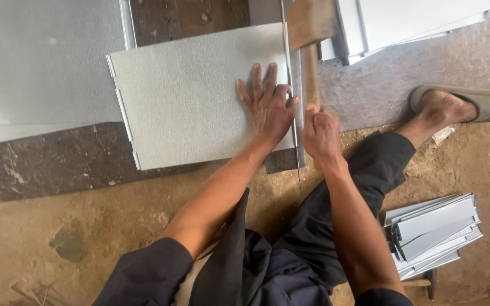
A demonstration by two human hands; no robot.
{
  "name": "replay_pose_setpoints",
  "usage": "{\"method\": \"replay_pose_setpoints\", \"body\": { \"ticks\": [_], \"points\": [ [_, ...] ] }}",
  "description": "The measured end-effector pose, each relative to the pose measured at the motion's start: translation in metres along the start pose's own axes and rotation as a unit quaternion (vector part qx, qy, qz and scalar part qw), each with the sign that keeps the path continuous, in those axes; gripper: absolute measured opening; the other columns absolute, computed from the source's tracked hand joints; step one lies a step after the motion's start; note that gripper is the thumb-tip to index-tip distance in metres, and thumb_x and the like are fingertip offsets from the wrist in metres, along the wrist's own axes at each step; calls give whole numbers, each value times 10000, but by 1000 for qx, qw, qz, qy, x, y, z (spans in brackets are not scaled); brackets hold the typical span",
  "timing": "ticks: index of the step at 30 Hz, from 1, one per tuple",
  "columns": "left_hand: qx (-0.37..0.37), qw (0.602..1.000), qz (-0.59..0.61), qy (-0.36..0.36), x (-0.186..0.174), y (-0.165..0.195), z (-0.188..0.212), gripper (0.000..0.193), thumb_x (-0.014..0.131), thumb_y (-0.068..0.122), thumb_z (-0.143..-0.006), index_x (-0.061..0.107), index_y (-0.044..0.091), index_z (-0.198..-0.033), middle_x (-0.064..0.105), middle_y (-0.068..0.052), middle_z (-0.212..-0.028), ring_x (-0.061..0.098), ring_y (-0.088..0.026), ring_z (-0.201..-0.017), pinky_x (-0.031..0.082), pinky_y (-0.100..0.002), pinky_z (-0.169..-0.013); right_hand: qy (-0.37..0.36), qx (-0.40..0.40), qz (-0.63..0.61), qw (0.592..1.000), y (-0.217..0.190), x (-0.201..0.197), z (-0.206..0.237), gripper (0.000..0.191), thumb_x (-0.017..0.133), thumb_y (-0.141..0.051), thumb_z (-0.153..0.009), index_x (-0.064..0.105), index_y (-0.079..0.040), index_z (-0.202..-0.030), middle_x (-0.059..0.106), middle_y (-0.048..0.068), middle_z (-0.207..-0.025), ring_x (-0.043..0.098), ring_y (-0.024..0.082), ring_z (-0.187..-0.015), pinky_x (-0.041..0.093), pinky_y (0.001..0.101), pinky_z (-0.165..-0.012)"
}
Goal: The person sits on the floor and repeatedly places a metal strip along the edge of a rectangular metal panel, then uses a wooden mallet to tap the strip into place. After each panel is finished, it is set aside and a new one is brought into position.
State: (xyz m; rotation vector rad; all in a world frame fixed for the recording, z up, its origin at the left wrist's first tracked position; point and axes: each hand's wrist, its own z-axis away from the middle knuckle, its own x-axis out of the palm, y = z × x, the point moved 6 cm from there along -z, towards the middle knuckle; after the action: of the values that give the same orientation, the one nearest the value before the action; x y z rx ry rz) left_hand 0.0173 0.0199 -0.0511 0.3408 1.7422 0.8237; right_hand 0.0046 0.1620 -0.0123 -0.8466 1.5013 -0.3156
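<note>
Dirt floor (114, 226); left hand (269, 107) flat on metal sheet (188, 102), right hand (320, 133) gripping wooden mallet (310, 34).

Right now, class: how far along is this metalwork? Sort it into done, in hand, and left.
Done: folded pieces lie stacked by the right knee. In hand: left hand presses the grey sheet flat; right hand grips a wooden mallet over its right edge. Left: flat sheets wait alongside.

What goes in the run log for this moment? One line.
left hand: flat on metal sheet | right hand: grips wooden mallet | mallet: over sheet's folded edge
</note>
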Motion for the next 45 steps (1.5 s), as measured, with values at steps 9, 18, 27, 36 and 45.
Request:
{"method": "replay_pose_setpoints", "body": {
  "ticks": [9,18,27,36,45],
  "points": [
    [1,999,-16,-31,-2,2,-7,220,765,317,-856,732,128,-963,396,-128,-1612,102,-359,-1567,-87,-659,-1246,-88,314,-368,871,23,19,9,481,437,-342,-1102,543,-52,-733,487,24,-537,454,136,-412,346,321,-373],
    [1,1000,-2,-29,1,0,-6,249,772,335,-848,721,125,-970,391,-147,-1608,92,-365,-1562,-96,-667,-1235,-85,296,-489,816,15,8,-2,472,430,-402,-1119,508,-57,-806,485,12,-627,436,106,-445,358,288,-400],
    [29,1000,-6,8,2,-2,-4,222,795,298,-847,701,118,-936,434,-157,-1594,123,-376,-1568,-78,-689,-1232,-49,153,-220,962,2,0,-1,543,386,-334,-1131,524,-60,-683,497,10,-539,484,116,-445,397,318,-413],
    [26,1000,-12,7,1,-1,-6,237,787,312,-852,700,130,-975,418,-138,-1601,122,-370,-1572,-81,-687,-1242,-25,12,-42,999,0,1,-5,524,438,-201,-1127,532,37,-670,492,139,-551,474,218,-452,346,420,-460],
    [82,993,-76,-49,-12,-1,-18,609,786,571,-862,661,90,-1214,465,-108,-1519,294,-403,-1450,59,-756,-1168,-49,81,6,996,18,-13,39,520,485,-193,-1112,558,63,-665,498,212,-545,510,316,-452,365,448,-475]
  ]
}}
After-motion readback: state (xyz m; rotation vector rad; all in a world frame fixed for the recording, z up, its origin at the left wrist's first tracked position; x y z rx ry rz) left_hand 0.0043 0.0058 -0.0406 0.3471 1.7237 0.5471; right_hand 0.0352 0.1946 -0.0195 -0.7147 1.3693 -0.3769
